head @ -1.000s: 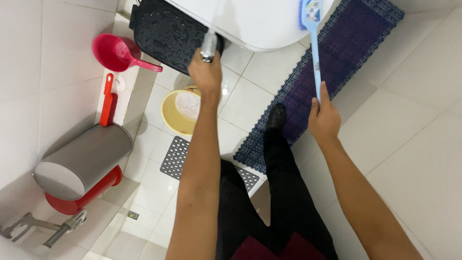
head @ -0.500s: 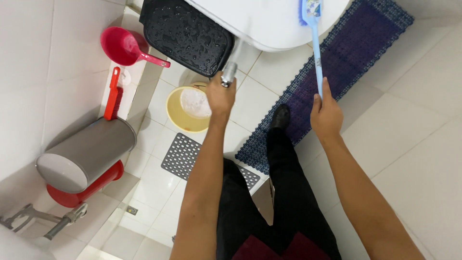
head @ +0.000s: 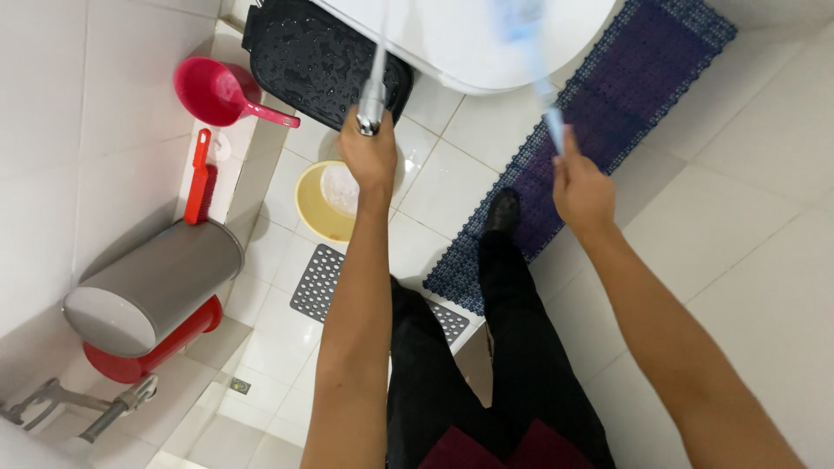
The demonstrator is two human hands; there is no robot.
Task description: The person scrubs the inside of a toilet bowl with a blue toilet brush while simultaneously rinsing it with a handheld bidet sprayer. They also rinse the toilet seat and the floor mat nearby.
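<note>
over the white toilet at the floor's far edge, the left hand is clamped on a metal spray nozzle jetting water at it, and the right hand grips a blurred blue brush handle. judging by the wet black mat, rinsing looks midway, with scrubbing left.

One head cam, looking steeply down from above the toilet; bathroom floor fairly near, wall w/ bins at its left, purple mat at its right.
</note>
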